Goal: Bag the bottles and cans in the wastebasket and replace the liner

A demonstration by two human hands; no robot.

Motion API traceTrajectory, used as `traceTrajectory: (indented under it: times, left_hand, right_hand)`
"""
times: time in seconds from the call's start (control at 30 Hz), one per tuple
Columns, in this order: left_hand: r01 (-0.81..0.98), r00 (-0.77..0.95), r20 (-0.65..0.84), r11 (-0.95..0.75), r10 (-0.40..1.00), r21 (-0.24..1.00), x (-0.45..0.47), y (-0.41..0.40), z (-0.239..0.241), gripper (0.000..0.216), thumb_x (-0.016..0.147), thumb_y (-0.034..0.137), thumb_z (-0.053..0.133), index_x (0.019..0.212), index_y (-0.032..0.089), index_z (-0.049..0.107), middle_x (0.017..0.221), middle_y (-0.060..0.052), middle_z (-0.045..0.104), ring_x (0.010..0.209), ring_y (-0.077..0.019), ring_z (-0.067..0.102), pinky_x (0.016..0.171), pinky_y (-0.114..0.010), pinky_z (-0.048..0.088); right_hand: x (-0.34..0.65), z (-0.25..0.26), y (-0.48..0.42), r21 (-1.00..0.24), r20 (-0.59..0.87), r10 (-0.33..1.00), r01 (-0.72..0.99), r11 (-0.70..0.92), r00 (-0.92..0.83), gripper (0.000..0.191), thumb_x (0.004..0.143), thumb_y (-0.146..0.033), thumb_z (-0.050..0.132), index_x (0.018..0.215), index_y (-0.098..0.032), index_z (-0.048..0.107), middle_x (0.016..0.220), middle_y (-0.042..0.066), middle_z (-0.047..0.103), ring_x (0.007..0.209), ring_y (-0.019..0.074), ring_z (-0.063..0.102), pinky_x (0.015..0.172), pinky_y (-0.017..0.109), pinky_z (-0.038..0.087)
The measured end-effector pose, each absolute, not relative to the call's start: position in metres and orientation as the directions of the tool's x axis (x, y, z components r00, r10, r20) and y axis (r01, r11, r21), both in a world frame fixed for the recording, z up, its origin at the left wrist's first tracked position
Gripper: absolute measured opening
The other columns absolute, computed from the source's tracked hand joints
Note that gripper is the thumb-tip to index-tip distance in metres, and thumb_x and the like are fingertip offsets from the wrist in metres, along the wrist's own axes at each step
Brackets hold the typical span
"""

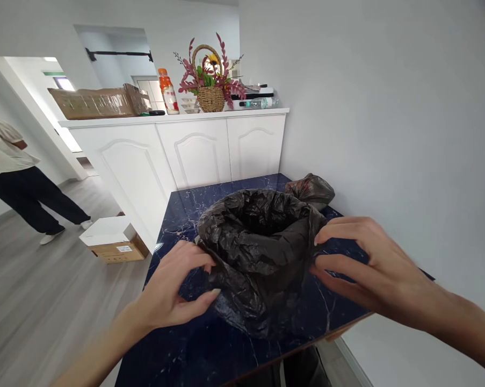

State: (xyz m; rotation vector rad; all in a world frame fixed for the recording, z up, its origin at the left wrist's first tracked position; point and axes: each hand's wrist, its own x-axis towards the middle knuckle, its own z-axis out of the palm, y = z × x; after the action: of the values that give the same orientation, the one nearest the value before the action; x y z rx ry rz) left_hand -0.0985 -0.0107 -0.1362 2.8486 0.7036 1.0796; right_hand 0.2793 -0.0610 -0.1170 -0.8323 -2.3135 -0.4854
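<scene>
A black plastic garbage bag [250,244] lines a round bin, its mouth open and its edge folded down over the rim. The bin itself is covered by the bag. At the bag's left side, my left hand [180,287] has its thumb and fingers apart, with the fingertips touching the folded edge. On the opposite side, my right hand [361,263] has its fingertips on the bag's edge and appears to pinch the plastic. Both stand over a dark blue marbled tabletop [186,344].
A knotted grey plastic bag [312,191] lies behind the bin against the wall. White cabinets [202,153] carry a flower basket [210,99], an orange-capped bottle [168,92] and a cardboard box [95,103]. Another box [115,244] sits on the floor near a standing person [24,177].
</scene>
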Motion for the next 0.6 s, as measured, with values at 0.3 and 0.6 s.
traceTrajectory:
  times: [0.3, 0.6]
  left_hand:
    - [0.46, 0.774, 0.456, -0.885, 0.439, 0.072, -0.093, -0.01, -0.154, 0.008, 0.104, 0.028, 0.059, 0.107, 0.022, 0.063, 0.103, -0.008, 0.076, 0.093, -0.0245, 0.069, 0.088, -0.038, 0.053]
    - [0.411, 0.768, 0.501, -0.907, 0.4, 0.094, -0.089, -0.01, -0.156, 0.014, 0.102, 0.023, 0.063, 0.116, 0.022, 0.065, 0.111, -0.009, 0.078, 0.103, -0.0254, 0.073, 0.097, -0.039, 0.055]
  right_hand:
    - [0.279, -0.135, -0.055, 0.207, 0.677, 0.349, 0.623, 0.754, -0.648, 0.031, 0.096, 0.0, 0.063, 0.117, -0.02, 0.055, 0.081, 0.001, 0.059, 0.07, 0.0182, 0.05, 0.065, 0.035, 0.041]
    - [0.295, -0.138, -0.05, 0.246, 0.676, 0.394, 0.695, 0.676, -0.623, 0.006, 0.106, -0.021, 0.058, 0.111, -0.021, 0.061, 0.087, 0.005, 0.068, 0.068, 0.019, 0.061, 0.061, 0.033, 0.043]
